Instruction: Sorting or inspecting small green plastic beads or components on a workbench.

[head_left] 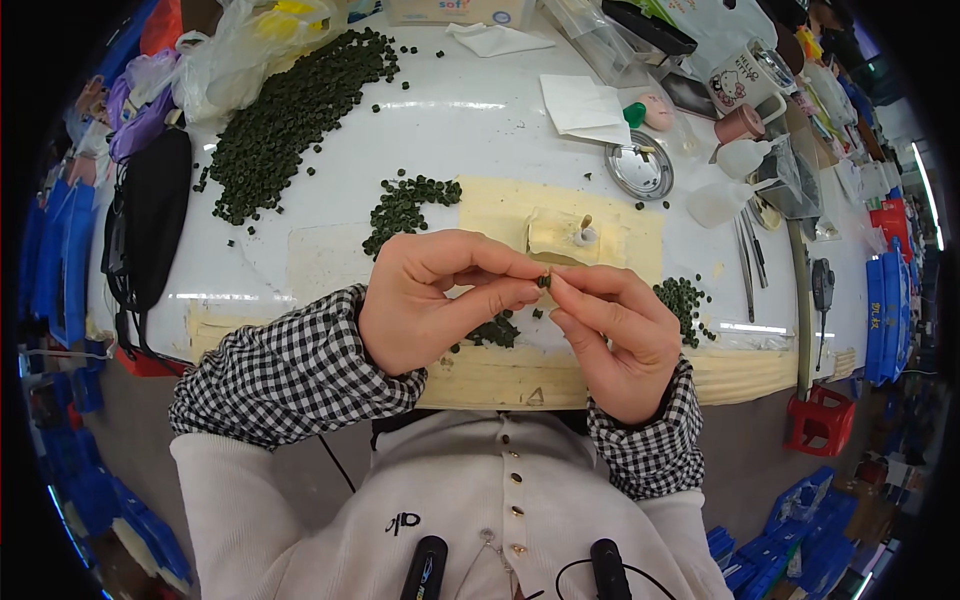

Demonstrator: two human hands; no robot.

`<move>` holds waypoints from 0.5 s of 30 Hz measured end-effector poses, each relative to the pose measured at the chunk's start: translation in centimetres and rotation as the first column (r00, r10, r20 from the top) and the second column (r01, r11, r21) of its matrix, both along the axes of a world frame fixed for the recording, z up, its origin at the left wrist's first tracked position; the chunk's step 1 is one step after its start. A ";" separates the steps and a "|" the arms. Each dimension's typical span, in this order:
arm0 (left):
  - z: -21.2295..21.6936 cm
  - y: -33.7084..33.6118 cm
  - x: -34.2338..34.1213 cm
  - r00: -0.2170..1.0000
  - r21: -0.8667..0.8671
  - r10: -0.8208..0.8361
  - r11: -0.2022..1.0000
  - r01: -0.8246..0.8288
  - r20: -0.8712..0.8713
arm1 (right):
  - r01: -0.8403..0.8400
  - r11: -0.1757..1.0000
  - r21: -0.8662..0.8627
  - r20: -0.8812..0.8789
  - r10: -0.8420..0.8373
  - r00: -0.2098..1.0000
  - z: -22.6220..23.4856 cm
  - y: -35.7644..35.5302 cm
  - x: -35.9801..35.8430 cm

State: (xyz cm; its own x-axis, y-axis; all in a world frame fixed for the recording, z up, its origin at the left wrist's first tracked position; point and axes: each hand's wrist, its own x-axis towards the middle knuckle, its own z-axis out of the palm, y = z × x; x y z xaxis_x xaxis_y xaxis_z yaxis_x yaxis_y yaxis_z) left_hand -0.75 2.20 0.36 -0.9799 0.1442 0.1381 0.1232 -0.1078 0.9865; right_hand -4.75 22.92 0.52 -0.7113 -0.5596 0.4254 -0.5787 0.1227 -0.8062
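Checked cuffs frame a small dark green ring [543, 281], pinched between both hands above the bench [480, 110]: left hand [430, 300] grip clamps it from the left, right hand [615, 335] fingertips from the right, equally near.
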 end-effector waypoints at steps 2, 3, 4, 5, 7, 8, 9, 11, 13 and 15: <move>0.1 0.0 0.0 1.000 -0.026 0.000 1.000 0.000 -0.018 | -0.001 1.000 0.009 0.000 0.001 1.000 0.0 0.0 0.0; 0.1 0.0 0.0 1.000 -0.034 0.004 0.999 -0.004 -0.021 | -0.003 1.000 0.011 -0.007 0.003 1.000 0.0 0.0 0.0; 0.1 0.0 -0.1 1.000 -0.042 0.008 0.999 -0.009 -0.024 | -0.005 1.000 0.013 -0.014 0.006 1.000 0.1 -0.1 -0.1; 0.2 0.0 -0.1 1.000 -0.048 0.002 0.999 -0.003 -0.030 | -0.005 1.000 0.007 -0.007 0.005 1.000 0.1 -0.1 0.0; 0.1 -0.1 0.0 0.999 -0.061 -0.007 0.998 0.005 -0.035 | -0.005 1.000 -0.005 0.010 0.005 1.000 0.0 -0.1 0.1; 0.0 -0.1 0.0 0.999 -0.054 -0.007 0.999 0.004 -0.041 | -0.006 1.000 -0.005 -0.001 0.006 1.000 -0.1 -0.2 0.1; -0.1 -0.2 -0.1 0.999 -0.048 -0.007 0.999 0.004 -0.047 | -0.005 1.000 -0.007 -0.011 0.005 1.000 -0.1 -0.2 0.1; -0.1 -0.1 0.0 1.000 -0.052 0.000 0.999 -0.001 -0.029 | -0.007 1.000 0.005 -0.035 0.007 0.999 -0.2 -0.2 0.1; 0.1 -0.2 -0.1 1.000 -0.076 0.008 0.997 -0.007 0.014 | -0.006 1.000 0.028 -0.069 0.008 0.998 -0.1 -0.2 0.0; 0.1 -0.4 -0.2 0.997 -0.145 0.004 0.989 -0.015 -0.073 | -0.006 0.999 0.046 -0.065 0.009 0.998 0.0 -0.2 0.1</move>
